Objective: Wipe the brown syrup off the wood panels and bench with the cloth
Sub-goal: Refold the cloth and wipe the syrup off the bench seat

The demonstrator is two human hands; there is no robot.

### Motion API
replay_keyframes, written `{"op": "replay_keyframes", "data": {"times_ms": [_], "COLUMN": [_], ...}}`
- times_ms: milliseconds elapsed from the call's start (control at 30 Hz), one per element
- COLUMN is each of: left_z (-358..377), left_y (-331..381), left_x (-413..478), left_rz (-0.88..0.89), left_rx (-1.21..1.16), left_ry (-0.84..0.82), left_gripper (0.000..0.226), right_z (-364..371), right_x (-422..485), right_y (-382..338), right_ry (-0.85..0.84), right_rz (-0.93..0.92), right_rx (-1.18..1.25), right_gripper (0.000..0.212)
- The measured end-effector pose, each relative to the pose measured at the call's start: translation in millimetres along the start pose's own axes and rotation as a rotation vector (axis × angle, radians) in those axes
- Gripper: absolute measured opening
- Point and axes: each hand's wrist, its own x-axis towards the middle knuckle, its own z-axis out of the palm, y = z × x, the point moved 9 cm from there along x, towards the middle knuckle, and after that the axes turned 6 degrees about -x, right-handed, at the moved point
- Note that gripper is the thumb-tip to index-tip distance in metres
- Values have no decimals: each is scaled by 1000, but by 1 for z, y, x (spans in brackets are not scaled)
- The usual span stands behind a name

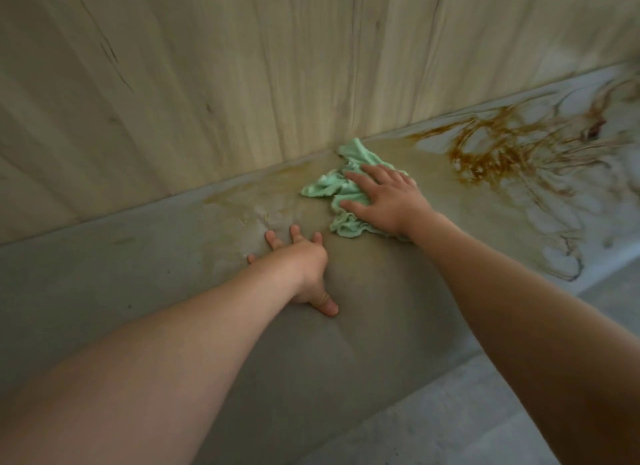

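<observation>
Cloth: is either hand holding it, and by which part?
Nothing is gripped. The right hand presses flat, fingers spread, on the right side of the cloth; the left hand rests spread on the bench.

Table (104,274) runs left to right along foot of wood panels (242,66); panels upright behind it. Cloth (332,190) on table near back edge, far corner touching panels. Right grip (391,201) flat on cloth's right part. Left grip (304,267) on bare table, before and left of cloth, apart from it. Syrup (502,145) on table right of cloth. Floor (485,412) before table, lower right.
</observation>
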Motion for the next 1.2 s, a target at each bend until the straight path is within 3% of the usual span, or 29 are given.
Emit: {"op": "replay_keyframes", "data": {"times_ms": [100,333,400,500,633,833,967,1067,1200], "left_z": [-2,-2,-3,-1,1,33,26,14,-2], "left_y": [-1,-3,-2,8,27,27,28,19,-16], "left_x": [6,-18,-41,-75,-113,-108,-108,-127,-148], "left_rz": [6,4,8,57,186,149,179,202,146], "left_rx": [14,-27,-42,-6,-112,-257,-393,-612,-865], "left_ry": [19,160,223,321,439,417,503,534,649], "left_gripper": [154,146,124,69,34,66,31,20,7], "right_z": [4,12,12,12,4,6,7,4,-18], "right_x": [-31,-130,-159,-186,-190,-148,-145,-144,-145], "right_y": [31,-30,-42,-56,-59,-36,-36,-38,-48], "right_ry": [-13,-20,-39,-122,-252,-317,-293,-294,-163], "right_rz": [192,161,171,203,254,342,351,366,389], "right_rx": [-7,50,72,143,248,222,206,193,206], "right_gripper": [86,90,88,81,62,52,42,33,26]}}
